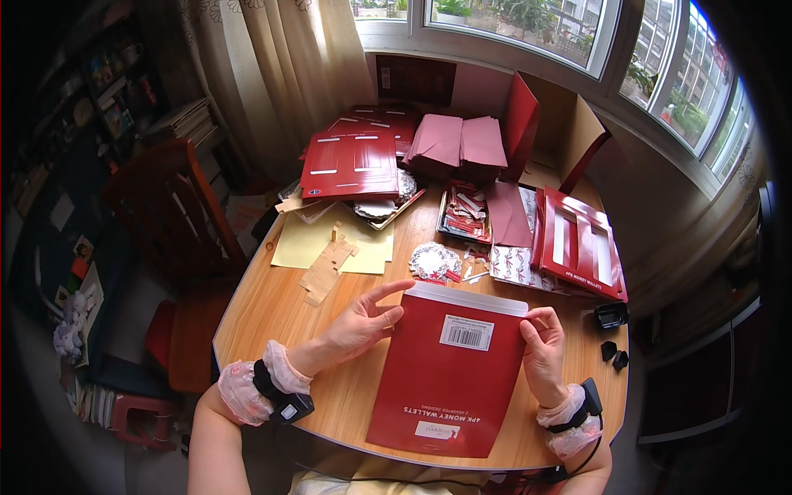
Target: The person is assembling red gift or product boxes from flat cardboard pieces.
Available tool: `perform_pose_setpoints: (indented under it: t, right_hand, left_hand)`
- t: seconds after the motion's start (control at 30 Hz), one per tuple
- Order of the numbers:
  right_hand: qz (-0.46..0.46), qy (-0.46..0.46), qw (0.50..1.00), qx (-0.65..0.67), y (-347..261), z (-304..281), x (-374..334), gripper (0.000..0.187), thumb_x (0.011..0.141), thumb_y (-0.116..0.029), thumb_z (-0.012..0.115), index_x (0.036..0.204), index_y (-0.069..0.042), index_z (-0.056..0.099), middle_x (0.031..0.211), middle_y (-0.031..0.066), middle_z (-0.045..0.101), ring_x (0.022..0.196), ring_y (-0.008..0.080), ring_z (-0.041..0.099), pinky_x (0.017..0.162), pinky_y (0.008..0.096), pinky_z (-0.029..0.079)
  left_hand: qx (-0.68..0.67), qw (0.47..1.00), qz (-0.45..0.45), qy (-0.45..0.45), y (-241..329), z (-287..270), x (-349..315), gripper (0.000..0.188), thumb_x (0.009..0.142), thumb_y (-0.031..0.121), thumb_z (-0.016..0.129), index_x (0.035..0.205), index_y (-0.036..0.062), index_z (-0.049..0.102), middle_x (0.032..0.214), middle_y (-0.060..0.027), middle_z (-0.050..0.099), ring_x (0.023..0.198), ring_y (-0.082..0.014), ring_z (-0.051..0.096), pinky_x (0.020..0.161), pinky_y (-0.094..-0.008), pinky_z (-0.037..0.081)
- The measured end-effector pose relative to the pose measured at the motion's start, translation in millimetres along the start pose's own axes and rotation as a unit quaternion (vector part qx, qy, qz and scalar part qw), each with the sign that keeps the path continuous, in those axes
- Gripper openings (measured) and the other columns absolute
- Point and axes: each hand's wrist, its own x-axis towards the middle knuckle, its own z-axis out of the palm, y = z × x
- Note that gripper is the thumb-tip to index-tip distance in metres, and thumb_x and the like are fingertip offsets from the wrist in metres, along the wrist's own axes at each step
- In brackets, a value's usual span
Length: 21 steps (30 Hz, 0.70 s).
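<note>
Over my feed, the left forearm [221, 450] and right forearm [591, 472] enter from below. My left hand [355, 332] angles inward, index finger stretched away from the thumb. My right hand [545, 351] pinches, fingers bent.

Behind the wooden chair [177, 198] hang beige curtains [276, 78]; well to the chair's right is a window [615, 51], green plants [528, 23] showing through its glass. A cluttered shelf [106, 82] stands behind the chair, toward its left. Nearer than the chair are a red stool [144, 412] and some books [99, 402].
</note>
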Motion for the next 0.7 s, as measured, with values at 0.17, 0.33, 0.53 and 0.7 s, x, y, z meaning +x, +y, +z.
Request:
perform_pose_setpoints:
  t: [0.17, 0.33, 0.53, 0.7]
  right_hand:
    - [0.009, -0.013, 1.000, 0.022, 0, 0, 1, 0.012, 0.096, 0.000, 0.061, 0.103, -0.007, 0.055, 0.095, 0.0021, 0.067, 0.085, 0.0063, 0.063, 0.068, 0.0161, 0.048]
    - [-0.001, -0.018, 1.000, 0.016, 2, -5, 2, 0.011, 0.096, 0.000, 0.060, 0.103, -0.006, 0.055, 0.098, 0.0034, 0.066, 0.090, 0.0082, 0.064, 0.078, 0.0201, 0.052]
    - [0.014, -0.016, 1.000, 0.018, 0, -5, 3, 0.010, 0.096, -0.001, 0.060, 0.103, -0.006, 0.055, 0.098, 0.0033, 0.066, 0.091, 0.0085, 0.064, 0.081, 0.0209, 0.052]
    - [0.032, -0.017, 0.999, 0.007, 0, -8, 5, 0.010, 0.096, -0.001, 0.060, 0.103, -0.005, 0.054, 0.098, 0.0041, 0.066, 0.090, 0.0085, 0.064, 0.081, 0.0211, 0.052]
  left_hand:
    - [0.016, 0.999, 0.037, -0.034, -3, -5, 2, 0.043, 0.098, 0.016, 0.061, 0.138, 0.0175, 0.043, 0.115, -0.0072, 0.069, 0.103, -0.0142, 0.066, 0.090, -0.0334, 0.052]
    - [0.025, 0.998, 0.037, -0.042, -2, -5, 2, 0.037, 0.099, 0.013, 0.060, 0.133, 0.0161, 0.043, 0.116, -0.0087, 0.069, 0.104, -0.0133, 0.065, 0.092, -0.0298, 0.051]
    - [0.038, 0.998, 0.036, -0.046, 1, -1, 1, 0.036, 0.098, 0.013, 0.061, 0.130, 0.0133, 0.046, 0.113, -0.0092, 0.069, 0.103, -0.0151, 0.066, 0.092, -0.0321, 0.052]
    - [0.052, 0.997, 0.027, -0.042, -1, -4, 1, 0.033, 0.098, 0.012, 0.062, 0.128, 0.0103, 0.049, 0.113, -0.0099, 0.069, 0.104, -0.0158, 0.066, 0.093, -0.0320, 0.052]
